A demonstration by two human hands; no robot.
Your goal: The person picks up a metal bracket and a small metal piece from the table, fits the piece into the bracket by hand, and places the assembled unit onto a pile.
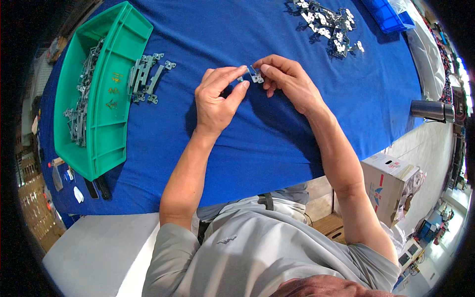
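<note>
Over the blue cloth my two hands are close together around a small metal bracket [257, 77]. My right hand [292, 83] is closed, its thumb and fingertips pinching the bracket's shiny flat end. The thumb and forefinger of my left hand [216, 99] close on the other end, which the fingers mostly hide. To the left lies a group of similar long metal brackets [143, 76], each with small plates at the ends. A loose pile of shiny metal brackets [329, 24] is spread out at the far right.
A green plastic bin [115, 141] with many metal parts inside stands at left. A blue tray [388, 17] sits at the far right corner. On the right table edge is a steel cup [431, 111]. A cardboard box [388, 180] stands below that edge.
</note>
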